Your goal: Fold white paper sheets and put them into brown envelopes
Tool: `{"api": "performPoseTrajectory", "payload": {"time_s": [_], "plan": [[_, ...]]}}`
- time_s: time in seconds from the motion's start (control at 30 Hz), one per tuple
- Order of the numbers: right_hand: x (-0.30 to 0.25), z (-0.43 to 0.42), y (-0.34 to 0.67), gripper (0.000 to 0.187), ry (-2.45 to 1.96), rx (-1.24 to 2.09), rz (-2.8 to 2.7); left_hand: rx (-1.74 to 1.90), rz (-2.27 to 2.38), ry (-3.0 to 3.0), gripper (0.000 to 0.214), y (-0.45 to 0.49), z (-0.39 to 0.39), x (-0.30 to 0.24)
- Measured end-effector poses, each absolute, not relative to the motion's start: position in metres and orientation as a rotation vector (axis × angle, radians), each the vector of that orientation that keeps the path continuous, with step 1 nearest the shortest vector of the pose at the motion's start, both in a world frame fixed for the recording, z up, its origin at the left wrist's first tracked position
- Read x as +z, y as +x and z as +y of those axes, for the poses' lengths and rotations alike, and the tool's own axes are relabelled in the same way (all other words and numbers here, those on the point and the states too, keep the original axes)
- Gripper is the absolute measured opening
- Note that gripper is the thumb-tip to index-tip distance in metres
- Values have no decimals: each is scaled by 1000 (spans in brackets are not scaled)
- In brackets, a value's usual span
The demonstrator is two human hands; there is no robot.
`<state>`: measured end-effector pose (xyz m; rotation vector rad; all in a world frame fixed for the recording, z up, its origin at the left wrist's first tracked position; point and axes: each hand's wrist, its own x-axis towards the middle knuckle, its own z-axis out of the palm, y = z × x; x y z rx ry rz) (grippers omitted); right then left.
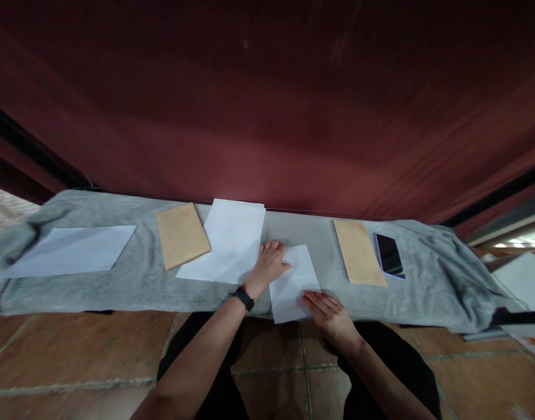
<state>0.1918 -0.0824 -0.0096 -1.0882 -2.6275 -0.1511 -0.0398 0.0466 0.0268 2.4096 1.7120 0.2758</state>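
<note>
A smaller white sheet of paper point(293, 269), apparently folded, lies in front of me with its near edge at the front of the grey cloth. My left hand point(271, 262), with a black band on the wrist, rests at its upper left side, fingers stretched and thumb apart. On its lower right edge, my right hand point(331, 315) lies with fingers outstretched and side by side. Larger white sheets point(234, 242) lie overlapping just left of my left hand. Neither hand lifts anything.
Grey cloth point(149, 291) covers the long narrow surface. One brown envelope point(183, 234) lies left of the sheets, another brown envelope point(359, 252) to the right beside a phone point(390, 255). Another white sheet point(70, 251) is far left. A dark red panel point(267, 116) rises behind.
</note>
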Motion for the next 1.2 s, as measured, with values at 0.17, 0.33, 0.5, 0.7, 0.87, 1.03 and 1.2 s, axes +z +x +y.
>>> {"api": "performPoseTrajectory", "payload": {"time_s": [0.17,0.33,0.5,0.7,0.87,1.03,1.2], "plan": [[-8,-82,192,53,-1088,-120,-2639,293,1718,2365,42,-38,64,29],[-8,-82,191,53,-1077,-114,-2635,292,1694,2346,28,-34,76,29],[-6,-78,193,53,-1104,-95,-2614,369,1548,2412,14,-19,81,36],[-10,-71,196,53,-1159,-29,-2605,461,1489,2468,25,-7,81,39],[-9,-68,195,53,-1173,74,-2556,647,1249,2400,39,-16,55,37],[-5,-62,196,62,-1267,218,-2444,399,911,2198,53,-56,11,33],[-9,-55,208,71,-1334,345,-2281,224,871,2193,88,-95,-3,28]]}}
